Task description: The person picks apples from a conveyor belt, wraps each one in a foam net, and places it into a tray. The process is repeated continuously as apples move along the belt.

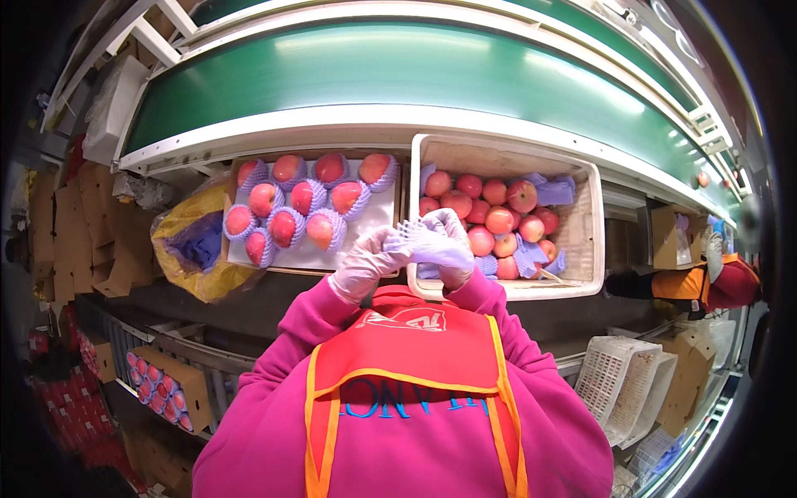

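Observation:
My gloved left hand (367,264) and gloved right hand (451,239) meet between a carton and a white crate. A purple foam fruit net (414,239) is stretched between them, its fringed end upward; both hands grip it. Whether an apple is inside it I cannot tell. To the left, a cardboard box with a white liner (373,230) holds several apples (301,197) in purple foam nets, laid in rows. To the right, the white plastic crate (594,230) holds loose red apples (499,220) and some purple foam nets (554,190).
A yellow bag (208,277) of purple nets stands left of the box. A green conveyor belt (386,68) runs beyond. Behind me are a roller rack with a filled apple carton (196,392) and stacked white crates (616,380). A co-worker (716,280) is at far right.

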`<state>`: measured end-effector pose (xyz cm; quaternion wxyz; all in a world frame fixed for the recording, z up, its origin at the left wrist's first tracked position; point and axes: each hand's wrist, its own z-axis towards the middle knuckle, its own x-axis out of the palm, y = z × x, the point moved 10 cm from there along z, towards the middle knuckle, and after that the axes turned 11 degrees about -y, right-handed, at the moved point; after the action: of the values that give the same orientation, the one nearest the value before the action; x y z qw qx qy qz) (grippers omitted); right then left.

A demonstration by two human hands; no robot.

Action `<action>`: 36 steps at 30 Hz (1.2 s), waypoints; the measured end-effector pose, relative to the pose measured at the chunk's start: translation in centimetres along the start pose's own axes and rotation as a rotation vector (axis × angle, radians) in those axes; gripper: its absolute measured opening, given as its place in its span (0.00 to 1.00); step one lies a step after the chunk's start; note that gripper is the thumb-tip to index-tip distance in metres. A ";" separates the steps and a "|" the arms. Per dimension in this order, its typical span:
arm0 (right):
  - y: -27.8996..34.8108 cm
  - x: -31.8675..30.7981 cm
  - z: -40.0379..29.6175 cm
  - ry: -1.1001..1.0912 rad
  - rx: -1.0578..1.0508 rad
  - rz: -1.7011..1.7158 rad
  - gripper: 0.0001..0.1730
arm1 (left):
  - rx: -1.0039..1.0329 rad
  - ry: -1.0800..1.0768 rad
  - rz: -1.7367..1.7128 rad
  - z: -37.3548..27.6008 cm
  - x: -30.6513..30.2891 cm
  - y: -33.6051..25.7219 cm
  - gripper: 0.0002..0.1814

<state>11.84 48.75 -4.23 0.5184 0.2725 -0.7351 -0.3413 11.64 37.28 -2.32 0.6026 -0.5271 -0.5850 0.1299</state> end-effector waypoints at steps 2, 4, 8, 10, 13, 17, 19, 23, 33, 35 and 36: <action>1.0 1.1 -0.9 0.043 0.004 -0.181 0.08 | 0.205 -0.103 0.035 0.3 -3.1 -0.1 0.15; 0.5 2.2 -1.8 0.122 0.083 -0.179 0.13 | 0.331 -0.226 0.280 0.2 -3.7 -2.2 0.12; -1.1 -1.3 -1.1 0.030 0.037 -0.534 0.11 | 0.531 -0.230 0.598 -0.1 -2.4 -3.9 0.13; -0.2 -1.9 -0.8 -0.058 -0.033 -0.501 0.10 | 0.574 -0.208 0.789 -0.4 -1.8 -3.4 0.17; 1.3 -1.9 -1.0 -0.111 -0.144 -0.484 0.10 | 0.317 -0.235 0.430 1.0 -3.9 -0.2 0.23; 1.9 -2.1 -0.8 -0.140 -0.260 -0.709 0.08 | -0.167 0.092 0.133 -0.3 1.2 1.3 0.23; 2.3 -2.0 -0.9 -0.177 -0.179 -0.823 0.09 | -0.077 0.051 0.304 -0.7 2.5 1.3 0.16; 0.6 -2.3 -1.5 -0.085 -0.218 -0.869 0.13 | 0.600 -0.274 1.156 0.3 -1.8 -2.5 0.18; 0.5 0.3 -4.0 0.247 -0.414 -0.942 0.14 | 0.178 -0.306 0.534 1.7 -4.3 2.3 0.09; 1.9 -0.6 -2.9 0.181 -0.135 -0.581 0.15 | 0.466 -0.260 1.109 0.9 -2.3 0.1 0.14; 2.5 -2.3 -1.8 0.067 -0.145 -0.497 0.17 | 0.502 -0.283 1.025 0.4 -1.0 -1.0 0.15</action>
<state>14.12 51.63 -3.14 0.4607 0.4181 -0.6017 -0.5009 10.61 36.30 -2.22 0.4855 -0.5612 -0.2816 0.6082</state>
